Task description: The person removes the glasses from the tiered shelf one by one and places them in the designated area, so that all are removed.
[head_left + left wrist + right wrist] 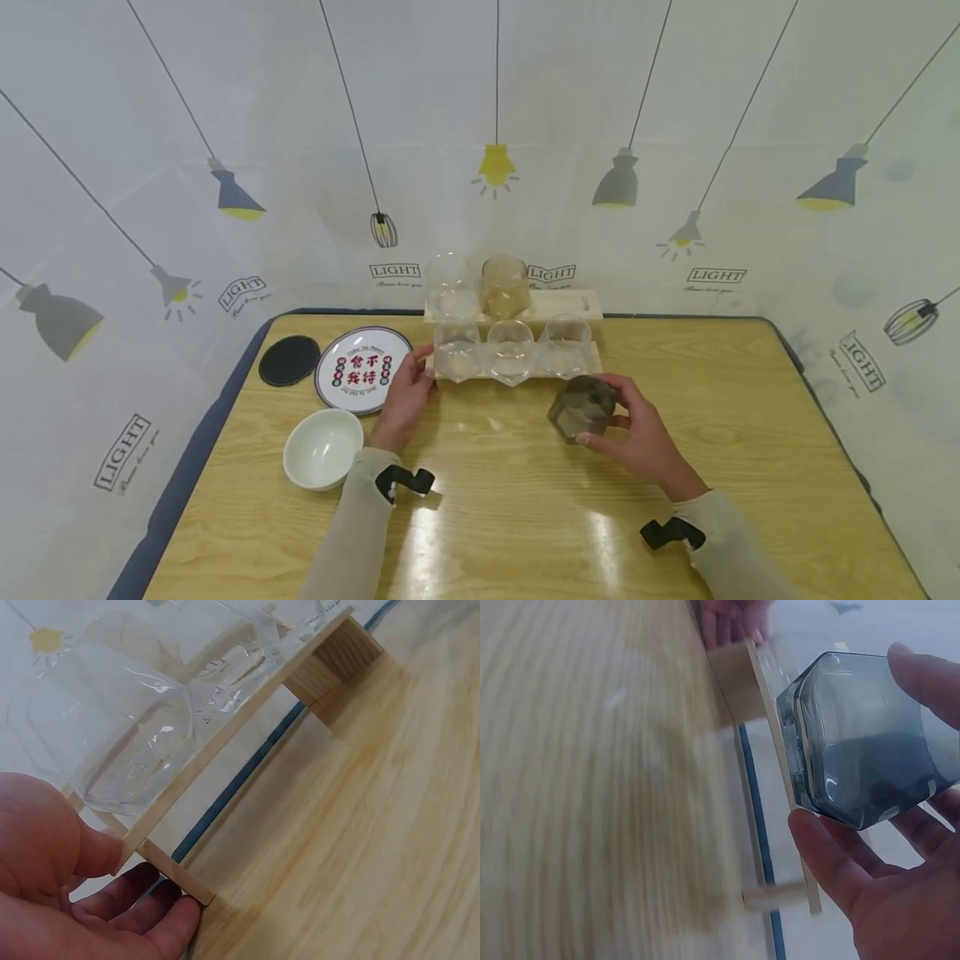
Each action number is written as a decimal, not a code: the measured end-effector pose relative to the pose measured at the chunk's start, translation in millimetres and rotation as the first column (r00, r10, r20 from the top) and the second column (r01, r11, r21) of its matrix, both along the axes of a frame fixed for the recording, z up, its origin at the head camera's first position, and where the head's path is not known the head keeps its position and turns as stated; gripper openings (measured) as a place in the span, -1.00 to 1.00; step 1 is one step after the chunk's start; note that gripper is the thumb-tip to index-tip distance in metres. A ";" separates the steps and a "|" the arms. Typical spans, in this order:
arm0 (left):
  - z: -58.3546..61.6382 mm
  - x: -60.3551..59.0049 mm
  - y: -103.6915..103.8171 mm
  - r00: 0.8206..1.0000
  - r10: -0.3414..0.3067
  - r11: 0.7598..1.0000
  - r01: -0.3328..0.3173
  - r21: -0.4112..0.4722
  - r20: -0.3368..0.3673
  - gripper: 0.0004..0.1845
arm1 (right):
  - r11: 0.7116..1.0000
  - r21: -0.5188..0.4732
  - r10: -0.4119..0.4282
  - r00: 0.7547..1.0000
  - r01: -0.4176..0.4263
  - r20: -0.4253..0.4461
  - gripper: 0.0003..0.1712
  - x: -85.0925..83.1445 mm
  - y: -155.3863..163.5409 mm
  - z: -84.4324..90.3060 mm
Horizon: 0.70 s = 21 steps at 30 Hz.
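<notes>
A: What is the right hand (645, 437) doing?

B: It is holding a smoky grey glass (582, 407), fingers curled round its faceted sides, just off the counter (510, 500) and right in front of the wooden rack (517, 367). In the right wrist view the glass (862, 739) is tilting, its base nearly touching the rack's edge (780, 750).

A: And the left hand (408, 398)?

B: It is pinching the rack's left end. The left wrist view is showing the thumb on top and fingers (161, 922) under the board (225, 742), beside a clear glass (112, 727).

A: So which step is this?

B: I judge the grey glass is being brought to the rack while the other hand is steadying it. The front row is already carrying three clear glasses; the back row is holding two at its left, with its right part looking free.

A: What is the next move calling for?

B: Probably lifting the glass over the front row, keeping it upright and clear of those glasses, and setting it down gently.
</notes>
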<state>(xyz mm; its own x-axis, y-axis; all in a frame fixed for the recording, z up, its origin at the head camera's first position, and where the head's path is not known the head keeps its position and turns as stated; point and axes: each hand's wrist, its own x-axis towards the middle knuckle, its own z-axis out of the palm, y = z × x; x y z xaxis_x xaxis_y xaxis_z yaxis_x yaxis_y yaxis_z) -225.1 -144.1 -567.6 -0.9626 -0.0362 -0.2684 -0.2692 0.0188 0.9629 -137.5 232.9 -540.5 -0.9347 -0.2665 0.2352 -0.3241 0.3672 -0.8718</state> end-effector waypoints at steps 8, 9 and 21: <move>-2.6 3.0 -2.6 0.997 -0.051 0.994 0.046 -0.104 -0.049 -0.48 | 0.991 -0.018 0.132 0.989 -0.131 0.066 -0.05 -1.3 -48.6 1.1; -2.8 3.7 -3.0 0.997 -0.059 0.992 0.052 -0.119 -0.053 -0.47 | 0.989 -0.026 0.146 0.986 -0.144 0.075 -0.05 -2.4 -54.8 0.9; -1.9 7.8 -7.8 0.990 -0.107 0.987 0.094 -0.130 -0.095 -0.49 | 0.961 -0.035 0.275 0.952 -0.273 0.131 -0.02 -10.7 -126.4 -1.5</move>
